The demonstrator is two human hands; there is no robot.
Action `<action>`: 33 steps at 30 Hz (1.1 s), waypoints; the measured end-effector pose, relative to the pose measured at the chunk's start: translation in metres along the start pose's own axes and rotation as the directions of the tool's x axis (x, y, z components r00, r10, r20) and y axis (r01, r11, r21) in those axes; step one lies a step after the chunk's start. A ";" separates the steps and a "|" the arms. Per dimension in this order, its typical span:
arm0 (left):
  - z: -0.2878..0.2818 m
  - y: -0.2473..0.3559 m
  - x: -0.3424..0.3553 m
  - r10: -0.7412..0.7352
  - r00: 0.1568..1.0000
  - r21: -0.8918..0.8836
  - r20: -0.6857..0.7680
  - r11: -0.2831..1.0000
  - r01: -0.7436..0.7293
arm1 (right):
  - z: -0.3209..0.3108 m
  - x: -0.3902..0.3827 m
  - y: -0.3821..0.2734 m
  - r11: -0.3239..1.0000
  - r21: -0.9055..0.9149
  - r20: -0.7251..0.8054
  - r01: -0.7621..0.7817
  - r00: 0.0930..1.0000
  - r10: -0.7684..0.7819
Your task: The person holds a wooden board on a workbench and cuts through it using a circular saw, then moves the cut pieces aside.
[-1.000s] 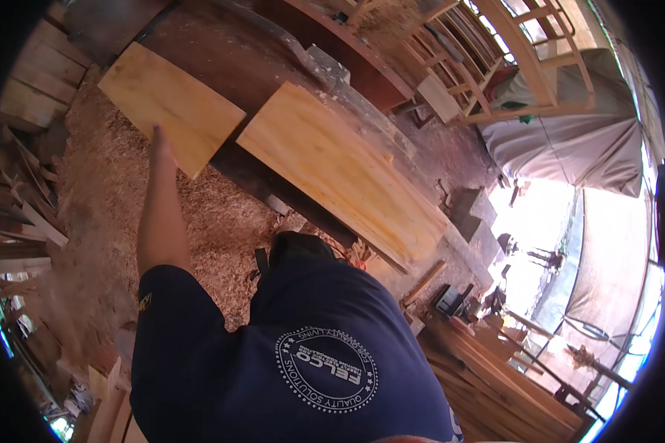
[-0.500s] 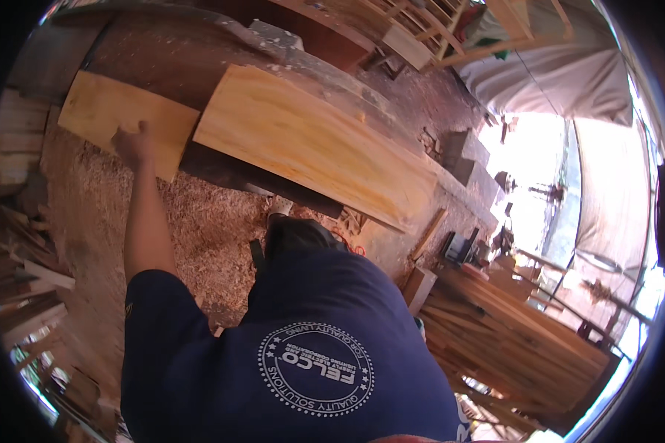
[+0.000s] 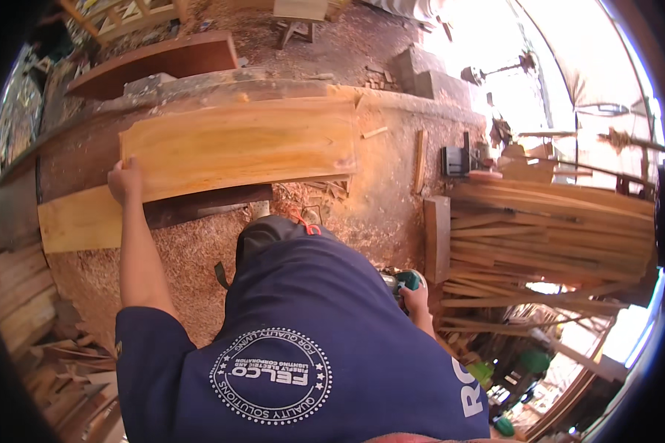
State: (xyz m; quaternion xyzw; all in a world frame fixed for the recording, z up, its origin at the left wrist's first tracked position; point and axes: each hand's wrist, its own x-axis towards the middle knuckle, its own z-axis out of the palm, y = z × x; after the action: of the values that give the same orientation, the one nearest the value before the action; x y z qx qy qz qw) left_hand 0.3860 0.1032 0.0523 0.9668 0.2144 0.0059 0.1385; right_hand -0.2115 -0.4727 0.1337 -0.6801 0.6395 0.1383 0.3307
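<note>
My left hand is closed on the near left corner of a long, yellowish wooden board, its fingers at the board's end. A lighter, smaller board lies beside and partly under that hand, to the left. At my right side, my right hand is wrapped round a teal-green power tool. My body hides part of the tool, so its kind does not show clearly. A dark plank lies under the near edge of the long board.
Wood shavings cover the floor near me. Stacked timber strips lie at the right, behind an upright wooden block. A reddish-brown panel lies beyond the bench. Concrete blocks stand at the far right.
The view has turned to the right. My left hand has moved from over the smaller board to the long board's left end. My right hand and the power tool have come into view.
</note>
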 end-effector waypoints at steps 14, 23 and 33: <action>0.049 0.142 -0.105 -0.050 0.998 0.089 -0.038 0.995 0.053 | -0.058 0.014 -0.103 0.904 0.200 -0.196 0.378 0.919 -0.341; 0.063 0.173 -0.124 -0.025 0.997 0.168 -0.069 0.985 0.036 | -0.063 -0.025 -0.219 0.741 0.408 -0.197 0.533 0.844 -0.499; 0.063 0.179 -0.122 -0.022 0.997 0.189 -0.078 0.981 0.036 | -0.026 -0.018 -0.243 0.774 0.341 -0.091 0.534 0.838 -0.538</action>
State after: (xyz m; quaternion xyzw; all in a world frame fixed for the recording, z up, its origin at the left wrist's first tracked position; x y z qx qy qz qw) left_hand 0.3532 -0.1196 0.0458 0.9715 0.2331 0.0201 0.0371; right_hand 0.0132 -0.4840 0.2307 -0.7623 0.4317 -0.0747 0.4764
